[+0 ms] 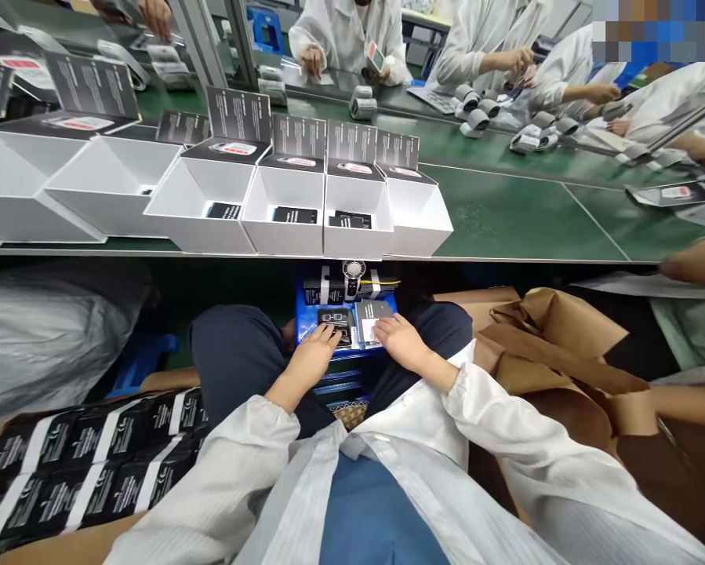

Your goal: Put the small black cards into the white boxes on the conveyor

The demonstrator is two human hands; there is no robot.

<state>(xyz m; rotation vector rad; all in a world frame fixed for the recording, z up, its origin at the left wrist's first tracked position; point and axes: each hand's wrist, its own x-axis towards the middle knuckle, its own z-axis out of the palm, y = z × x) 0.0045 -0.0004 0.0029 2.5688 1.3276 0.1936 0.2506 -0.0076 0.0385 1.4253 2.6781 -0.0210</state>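
Observation:
A blue stool (pixel 303 318) between my knees carries a black printed booklet stack (pixel 334 315) and a grey printed leaflet (pixel 368 309) with a white patch. My left hand (pixel 312 359) rests on the lower part of the black stack, fingers stretched out. On the leaflet's right side lies my right hand (pixel 401 342), fingers extended across the white patch. Neither hand grips anything that I can see. Behind them stand black strapped bundles (pixel 322 292) and a small silver-and-black device with a round head (pixel 353 275).
White open boxes (pixel 290 196), several with black booklets inside, line the green bench (pixel 493 208). Strapped black packs fill a carton (pixel 70 463) at left. Brown paper (pixel 557 329) and cartons lie at right. Co-workers in white coats (pixel 352 35) sit across the bench.

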